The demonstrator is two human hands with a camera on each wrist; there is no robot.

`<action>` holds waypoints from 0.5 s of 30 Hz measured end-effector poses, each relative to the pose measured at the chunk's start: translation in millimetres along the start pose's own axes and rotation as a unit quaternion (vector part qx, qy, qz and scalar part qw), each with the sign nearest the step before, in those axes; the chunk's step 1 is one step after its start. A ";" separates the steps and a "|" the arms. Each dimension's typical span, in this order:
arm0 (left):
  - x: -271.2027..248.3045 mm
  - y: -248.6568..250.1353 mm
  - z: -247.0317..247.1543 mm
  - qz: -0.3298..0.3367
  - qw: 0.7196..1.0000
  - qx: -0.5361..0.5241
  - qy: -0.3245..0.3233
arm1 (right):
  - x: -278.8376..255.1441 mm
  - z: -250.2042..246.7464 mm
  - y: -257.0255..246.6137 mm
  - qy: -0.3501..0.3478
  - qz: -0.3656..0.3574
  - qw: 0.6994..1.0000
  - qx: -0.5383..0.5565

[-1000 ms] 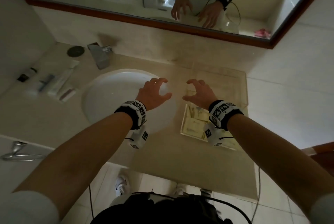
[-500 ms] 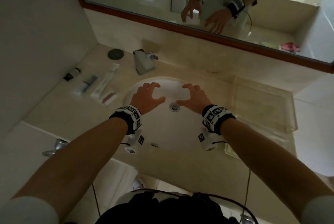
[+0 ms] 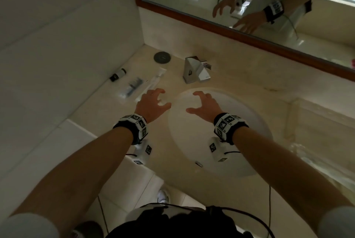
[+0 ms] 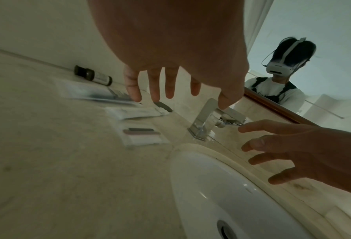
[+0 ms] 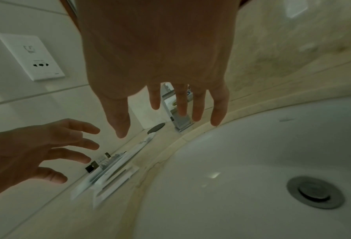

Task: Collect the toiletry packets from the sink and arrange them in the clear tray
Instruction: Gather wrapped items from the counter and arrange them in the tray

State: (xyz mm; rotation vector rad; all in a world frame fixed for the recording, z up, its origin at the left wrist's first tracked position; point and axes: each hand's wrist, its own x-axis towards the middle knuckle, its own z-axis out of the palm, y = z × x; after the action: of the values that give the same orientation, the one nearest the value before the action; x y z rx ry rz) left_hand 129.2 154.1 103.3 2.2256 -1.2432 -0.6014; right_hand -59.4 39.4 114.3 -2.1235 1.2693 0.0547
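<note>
Several toiletry packets lie on the counter left of the sink: a comb packet (image 3: 132,87), a long toothbrush packet (image 3: 154,81) and a small packet with pink and dark strips (image 4: 144,135). A small dark-capped bottle (image 3: 117,74) lies by the wall. My left hand (image 3: 162,99) hovers over the near ends of the packets, fingers spread and slightly curled, holding nothing. My right hand (image 3: 192,103) hovers over the sink basin (image 3: 230,141), also spread and holding nothing. The clear tray (image 3: 318,122) stands on the counter at the right; its contents do not show here.
A chrome faucet (image 3: 196,69) stands behind the basin, with a dark round disc (image 3: 162,57) left of it. The wall runs close along the left of the packets, with a socket plate (image 5: 31,56) on it. A wood-framed mirror (image 3: 230,24) hangs above the counter.
Both hands moved left, from above the tray, across the basin, toward the packets on the left counter. The view turned left with them, so the tray slid to the right edge.
</note>
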 end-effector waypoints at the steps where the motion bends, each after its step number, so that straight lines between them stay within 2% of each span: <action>1: 2.6 -6.9 -3.7 -0.003 1.000 0.005 0.006 | 4.1 3.7 -5.9 -0.003 -0.002 1.000 -0.001; 15: 48.1 -64.2 -24.9 -0.071 0.996 0.053 0.005 | 59.2 50.4 -57.2 -0.033 -0.023 0.999 0.010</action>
State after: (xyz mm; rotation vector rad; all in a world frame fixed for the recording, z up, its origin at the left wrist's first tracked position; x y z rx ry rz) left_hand 208.3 146.5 76.0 2.4169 -1.1434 -0.5883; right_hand 32.0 39.5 83.2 -2.1155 1.1778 0.0927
